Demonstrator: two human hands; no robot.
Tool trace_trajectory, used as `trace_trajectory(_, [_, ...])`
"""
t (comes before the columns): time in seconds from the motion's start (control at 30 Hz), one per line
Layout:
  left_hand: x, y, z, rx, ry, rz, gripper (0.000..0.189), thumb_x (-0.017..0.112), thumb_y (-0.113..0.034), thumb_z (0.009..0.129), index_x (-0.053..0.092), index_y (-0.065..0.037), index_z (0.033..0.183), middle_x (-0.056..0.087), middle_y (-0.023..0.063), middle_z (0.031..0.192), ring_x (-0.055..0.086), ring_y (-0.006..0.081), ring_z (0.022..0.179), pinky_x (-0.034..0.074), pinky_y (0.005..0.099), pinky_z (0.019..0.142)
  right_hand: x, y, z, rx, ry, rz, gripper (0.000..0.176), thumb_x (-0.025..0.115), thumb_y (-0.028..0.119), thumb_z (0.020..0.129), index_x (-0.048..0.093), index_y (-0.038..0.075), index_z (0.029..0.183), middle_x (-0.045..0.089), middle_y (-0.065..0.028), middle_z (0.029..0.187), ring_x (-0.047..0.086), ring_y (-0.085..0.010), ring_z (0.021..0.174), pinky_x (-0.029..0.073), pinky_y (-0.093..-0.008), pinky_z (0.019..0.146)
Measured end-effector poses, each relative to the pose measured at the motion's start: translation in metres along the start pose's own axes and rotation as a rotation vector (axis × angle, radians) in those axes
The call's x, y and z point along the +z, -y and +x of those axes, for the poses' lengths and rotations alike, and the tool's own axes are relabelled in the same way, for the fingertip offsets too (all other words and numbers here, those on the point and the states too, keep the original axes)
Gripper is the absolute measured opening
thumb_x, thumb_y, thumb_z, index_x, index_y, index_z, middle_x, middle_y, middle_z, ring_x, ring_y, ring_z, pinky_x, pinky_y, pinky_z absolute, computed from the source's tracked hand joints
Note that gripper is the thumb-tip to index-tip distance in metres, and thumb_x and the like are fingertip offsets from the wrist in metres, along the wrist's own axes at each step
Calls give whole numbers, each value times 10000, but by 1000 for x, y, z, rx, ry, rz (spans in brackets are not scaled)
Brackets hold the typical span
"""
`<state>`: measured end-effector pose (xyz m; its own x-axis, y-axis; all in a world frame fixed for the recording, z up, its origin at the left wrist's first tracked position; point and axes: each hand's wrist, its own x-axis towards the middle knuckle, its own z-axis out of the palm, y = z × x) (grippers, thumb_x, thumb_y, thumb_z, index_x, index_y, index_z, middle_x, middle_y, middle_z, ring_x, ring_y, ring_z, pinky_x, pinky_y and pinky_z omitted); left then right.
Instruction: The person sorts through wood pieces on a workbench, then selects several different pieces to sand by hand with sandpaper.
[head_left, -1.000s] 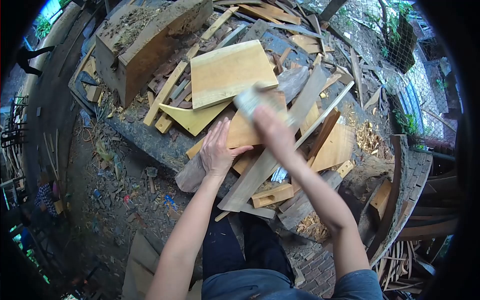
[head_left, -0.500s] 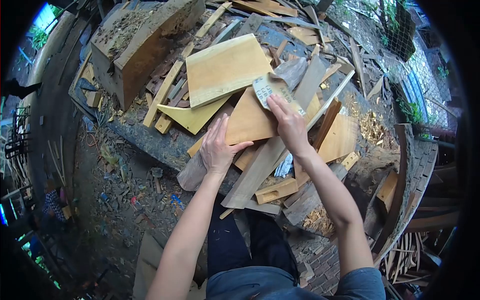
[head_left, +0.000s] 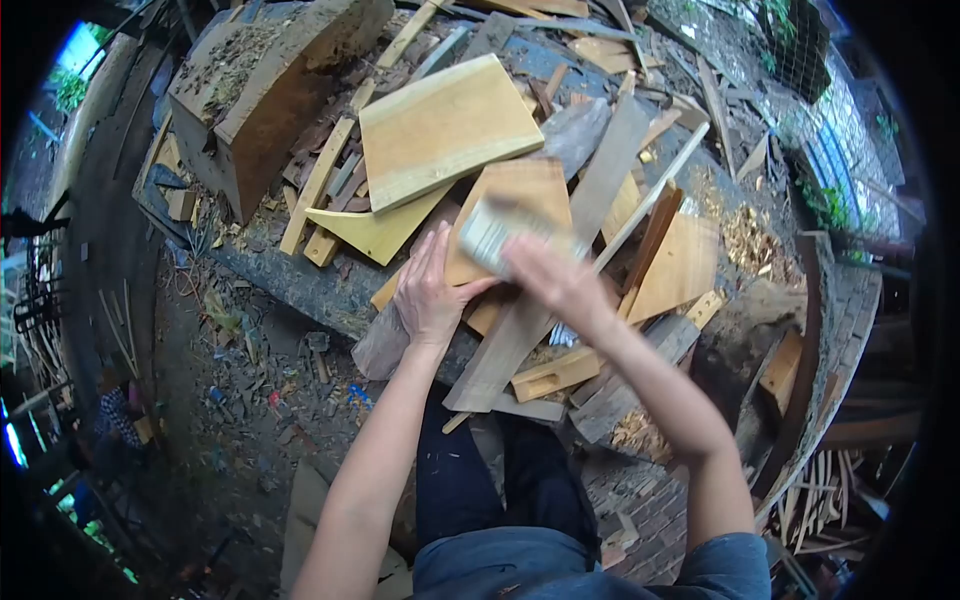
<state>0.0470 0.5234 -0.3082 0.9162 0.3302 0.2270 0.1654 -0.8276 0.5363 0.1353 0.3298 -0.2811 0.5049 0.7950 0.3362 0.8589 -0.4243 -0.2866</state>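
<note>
A smooth wooden board (head_left: 545, 190) lies tilted across other timber in front of me. My left hand (head_left: 430, 290) grips its near-left corner, fingers along the left side and thumb along the near edge. My right hand (head_left: 555, 280) presses a sheet of sandpaper (head_left: 490, 235) flat on the board's face, its printed backing upward. Motion smears both the sheet and the right fingers. Under the board a long grey plank (head_left: 510, 345) slants toward my legs.
A thick pale slab (head_left: 450, 130) and a curved yellow offcut (head_left: 385, 230) lie just beyond the board. A large timber block (head_left: 270, 120) stands at the far left. Wood shavings (head_left: 740, 240) and a notched wooden piece (head_left: 555, 373) are to the right.
My right hand has swept the sandpaper left and toward me over the board, from its far-right part to near my left hand. My left hand keeps its place on the corner.
</note>
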Motion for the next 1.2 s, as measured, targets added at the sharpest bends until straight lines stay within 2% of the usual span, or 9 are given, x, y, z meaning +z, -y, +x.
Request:
trace_trajectory(0.1, [0, -2, 1, -15, 3, 1, 920, 865, -498, 589, 562, -39, 1327, 642, 167, 1261, 632, 331, 1143, 521, 421, 948, -4, -37, 18, 285, -71, -53, 444, 589, 29, 823, 594, 38, 1267, 618, -190, 1267, 606, -328, 1188, 535, -395, 963])
trace_trajectory(0.3, [3, 2, 0, 14, -16, 3, 924, 867, -513, 590, 566, -39, 1324, 648, 171, 1247, 642, 327, 1125, 527, 414, 936, 0, -10, -6, -123, 19, -59, 397, 606, 60, 832, 620, 34, 1228, 626, -143, 1268, 600, -284, 1213, 516, -393, 1007])
trace_trajectory(0.43, [-1, -1, 3, 1, -1, -14, 921, 866, -527, 583, 577, -34, 1306, 646, 189, 1243, 642, 336, 1119, 527, 412, 935, -1, -35, 22, 367, -81, -97, 457, 602, 43, 803, 580, 10, 1258, 614, -184, 1256, 612, -341, 1153, 526, -397, 953])
trace_trajectory(0.57, [12, 12, -5, -70, 38, -83, 925, 805, -612, 622, 575, -27, 1301, 646, 142, 1267, 623, 301, 1164, 511, 411, 954, 24, 32, -5, -143, -36, -7, 399, 609, 60, 815, 615, 10, 1211, 641, -155, 1207, 623, -275, 1165, 521, -382, 977])
trace_trajectory(0.77, [4, 1, 1, -26, 5, 15, 911, 819, -589, 591, 594, -23, 1268, 652, 164, 1243, 627, 323, 1150, 514, 421, 937, 7, -25, 37, 335, -54, -36, 411, 588, 52, 825, 588, -22, 1229, 607, -202, 1264, 595, -329, 1199, 524, -378, 980])
trace_trajectory(0.9, [10, 13, -4, -134, 151, 13, 921, 819, -611, 597, 592, -23, 1268, 647, 198, 1232, 631, 325, 1138, 513, 428, 935, 31, 43, 12, -167, 13, 11, 492, 601, 61, 810, 557, -27, 1292, 599, -188, 1305, 590, -276, 1228, 493, -377, 1032])
trace_trajectory(0.97, [6, 4, -5, -68, 34, 60, 896, 829, -587, 604, 598, -28, 1265, 645, 202, 1230, 632, 328, 1132, 512, 427, 934, 25, -2, 24, -127, -25, -126, 485, 604, 78, 805, 564, 9, 1283, 605, -152, 1295, 610, -257, 1196, 518, -361, 990])
trace_trajectory(1.03, [2, -2, 2, -30, -6, -22, 863, 831, -573, 613, 611, -32, 1248, 648, 195, 1226, 633, 328, 1129, 514, 426, 929, 8, -44, 49, 327, -52, -43, 403, 584, 65, 816, 583, 13, 1216, 610, -151, 1249, 602, -284, 1186, 531, -365, 957])
trace_trajectory(1.2, [4, 6, -2, -132, 163, -10, 875, 825, -580, 622, 595, -40, 1271, 650, 183, 1229, 635, 329, 1125, 514, 430, 919, 34, 28, 24, -76, -22, -29, 434, 577, 66, 831, 569, -17, 1257, 601, -169, 1277, 585, -288, 1215, 528, -375, 975])
